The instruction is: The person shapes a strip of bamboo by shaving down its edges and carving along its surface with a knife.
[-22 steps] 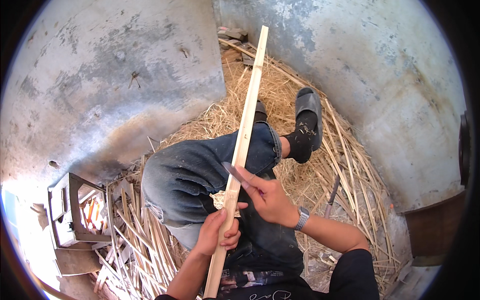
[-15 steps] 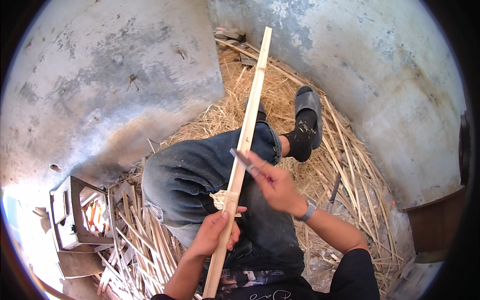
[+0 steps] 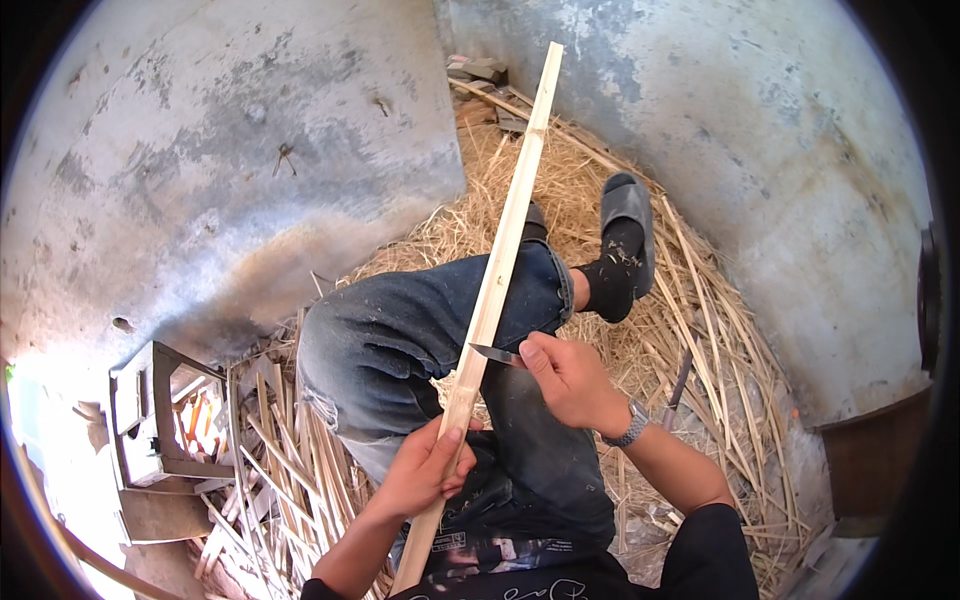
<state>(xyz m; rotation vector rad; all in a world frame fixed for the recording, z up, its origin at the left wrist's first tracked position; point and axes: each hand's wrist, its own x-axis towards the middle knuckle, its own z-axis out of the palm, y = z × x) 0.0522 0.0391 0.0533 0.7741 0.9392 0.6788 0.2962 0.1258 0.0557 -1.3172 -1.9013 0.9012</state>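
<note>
A long split bamboo strip [image 3: 508, 225], pale with a few nodes, slants from my lap up past my crossed leg. My left hand [image 3: 428, 468] is wrapped round its lower part, thumb on top. In my right hand [image 3: 572, 382] is a knife, its handle hidden in my closed fingers. The dark blade [image 3: 494, 353] points left, its tip at the strip's right side, above my left hand. I cannot tell whether the edge bites into the bamboo.
Shavings [image 3: 480, 190] cover the floor round my slippered foot [image 3: 627, 235]. Loose strips [image 3: 300, 480] lie at the left, more along the right wall [image 3: 740, 150]. A dark-handled tool [image 3: 680, 378] lies right of my arm. A small wooden frame [image 3: 160, 420] stands at the left.
My right hand has moved down and slightly right along the strip, and the blade has turned to lie nearly level. The left hand keeps its hold. The whole view has shifted slightly.
</note>
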